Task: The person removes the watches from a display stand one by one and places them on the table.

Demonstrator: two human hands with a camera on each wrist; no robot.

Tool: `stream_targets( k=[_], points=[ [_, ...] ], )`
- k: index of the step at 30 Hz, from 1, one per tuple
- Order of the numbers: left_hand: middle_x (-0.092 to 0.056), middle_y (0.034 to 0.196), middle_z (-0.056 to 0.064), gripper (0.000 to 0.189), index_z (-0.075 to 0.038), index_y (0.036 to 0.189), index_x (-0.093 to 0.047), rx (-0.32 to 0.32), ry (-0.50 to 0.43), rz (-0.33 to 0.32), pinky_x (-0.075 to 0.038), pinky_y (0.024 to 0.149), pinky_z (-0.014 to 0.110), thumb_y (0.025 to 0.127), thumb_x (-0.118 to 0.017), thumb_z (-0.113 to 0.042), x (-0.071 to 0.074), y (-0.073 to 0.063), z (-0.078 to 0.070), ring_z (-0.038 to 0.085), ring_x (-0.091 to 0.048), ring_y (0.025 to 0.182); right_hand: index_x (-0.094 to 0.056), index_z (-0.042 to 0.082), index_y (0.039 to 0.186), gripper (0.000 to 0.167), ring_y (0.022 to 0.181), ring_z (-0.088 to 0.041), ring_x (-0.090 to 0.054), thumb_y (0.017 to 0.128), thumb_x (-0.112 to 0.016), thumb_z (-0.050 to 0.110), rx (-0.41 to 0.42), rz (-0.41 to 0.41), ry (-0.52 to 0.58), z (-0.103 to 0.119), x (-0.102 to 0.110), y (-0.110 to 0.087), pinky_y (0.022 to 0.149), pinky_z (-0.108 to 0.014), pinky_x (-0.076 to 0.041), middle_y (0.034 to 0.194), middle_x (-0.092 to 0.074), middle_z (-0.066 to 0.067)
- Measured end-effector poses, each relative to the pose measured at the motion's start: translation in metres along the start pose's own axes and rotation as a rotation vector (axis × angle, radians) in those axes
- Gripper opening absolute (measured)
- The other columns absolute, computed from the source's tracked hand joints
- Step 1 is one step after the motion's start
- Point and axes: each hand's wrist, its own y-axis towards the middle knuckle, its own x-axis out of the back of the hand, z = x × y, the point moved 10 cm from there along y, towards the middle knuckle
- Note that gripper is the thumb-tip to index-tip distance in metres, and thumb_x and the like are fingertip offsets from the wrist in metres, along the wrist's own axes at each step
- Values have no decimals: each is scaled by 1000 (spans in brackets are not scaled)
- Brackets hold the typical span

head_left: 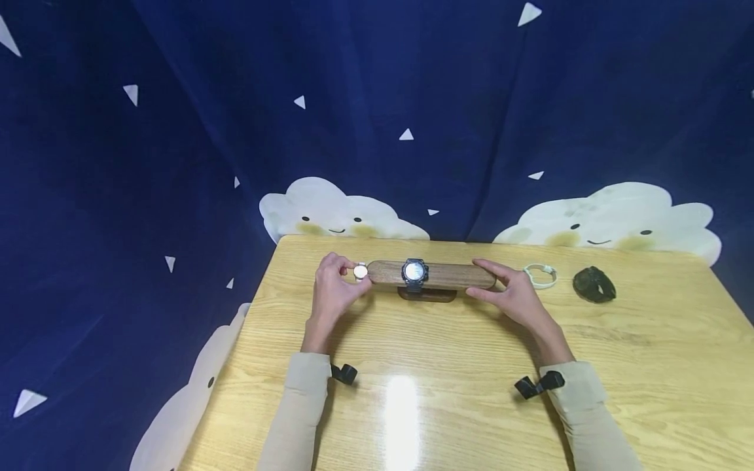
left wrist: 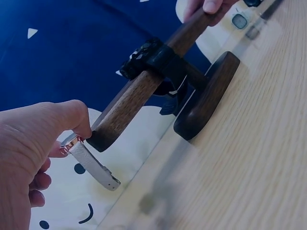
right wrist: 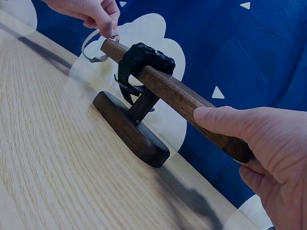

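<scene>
A dark wooden watch stand (head_left: 453,276) has a long bar on a short post over a rounded base (right wrist: 129,129). Around its bar hangs a black watch (head_left: 415,271), left of the middle in the head view. My left hand (head_left: 332,288) pinches a white-strapped watch (left wrist: 93,165) by its case at the bar's left end; the strap dangles beside that end. Whether the strap touches the wood I cannot tell. At the other end, my right hand (right wrist: 273,148) grips the bar between thumb and fingers.
On the light wooden table (head_left: 471,418), right of the stand, lie a pale-strapped watch (head_left: 542,276) and a black watch (head_left: 593,284). A dark blue curtain (head_left: 377,78) with clouds hangs behind the table's back edge and along its left side.
</scene>
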Motion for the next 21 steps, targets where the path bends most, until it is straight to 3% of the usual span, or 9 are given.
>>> stream_targets(
  k=[21],
  points=[
    [-55,97,8,29,-4,93,-70,138,78,-21,-54,70,37,71,-84,-17,16,3,31,24,-55,87,-65,7,142,65,139,-41,-53,83,-90,14,27,-5,17,6,1,1,115,-57,-41,144,-63,-18]
  ],
)
